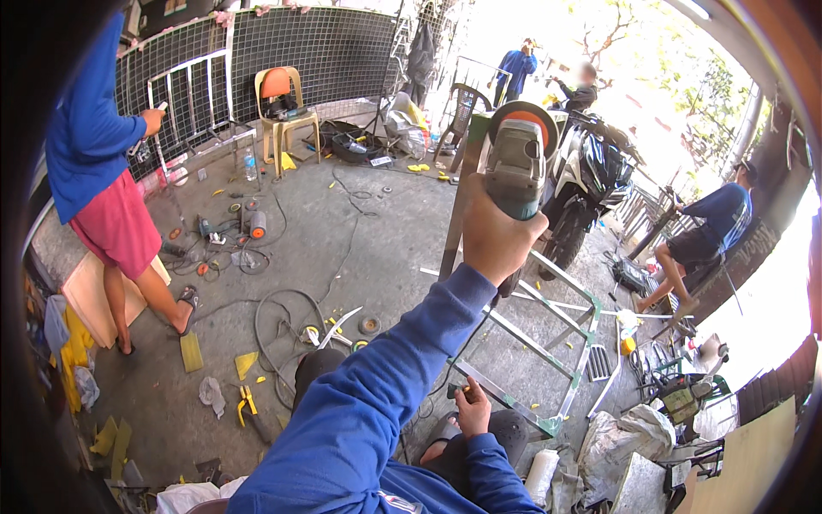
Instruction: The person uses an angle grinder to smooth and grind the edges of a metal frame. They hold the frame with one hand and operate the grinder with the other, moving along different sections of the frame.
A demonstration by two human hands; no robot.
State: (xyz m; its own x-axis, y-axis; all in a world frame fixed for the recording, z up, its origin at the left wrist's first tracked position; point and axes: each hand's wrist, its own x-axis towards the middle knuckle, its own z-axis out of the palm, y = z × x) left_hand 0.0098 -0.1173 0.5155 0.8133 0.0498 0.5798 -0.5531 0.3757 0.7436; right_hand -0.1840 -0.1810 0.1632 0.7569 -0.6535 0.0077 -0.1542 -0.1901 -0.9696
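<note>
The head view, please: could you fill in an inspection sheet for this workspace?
Surface: concrete floor, dusty, strewn with offcuts.
Job's things: angle grinder raised upright; green metal frame lying on the floor.
Clutter: yellow scraps, pliers, discs, rags.
Hands: left hand gripping the grinder; right hand low by the knee, holding a small dark item.
Cables: black cords looped across the floor.
Surroundings: orange chair, motorcycle, several people nearby.

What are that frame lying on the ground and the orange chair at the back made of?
The frame looks like metal angle bar painted grey-green: thin straight rails with hard edges. The chair seems moulded plastic, with a tan body, an orange backrest and a smooth one-piece shape. Neither is certain from here.
</note>
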